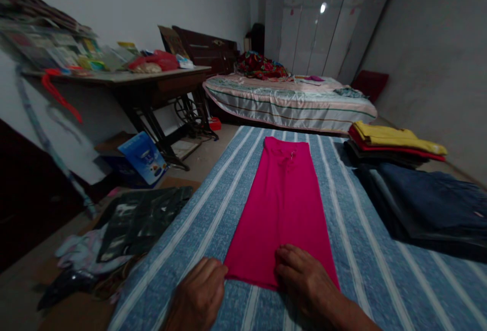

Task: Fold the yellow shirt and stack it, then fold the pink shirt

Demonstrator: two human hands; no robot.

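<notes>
A bright pink garment (283,204), folded into a long panel, lies flat on a blue striped sheet (213,206). Its narrower end is farther off and shows some gathers and a small light mark; I cannot tell what kind of garment it is. My left hand (201,290) is closed, pinching the near left corner of the cloth. Closed too, my right hand (304,277) grips the near edge around its middle, with its curled fingers on top of the fabric. The fingertips under the cloth are hidden.
On the right are a stack of folded clothes with yellow cloth (399,137) on top and a pile of dark blue clothes (437,201). A cluttered sewing machine table (152,78) stands left. Behind is another bed (289,105); bags and a blue box (142,158) lie on the floor.
</notes>
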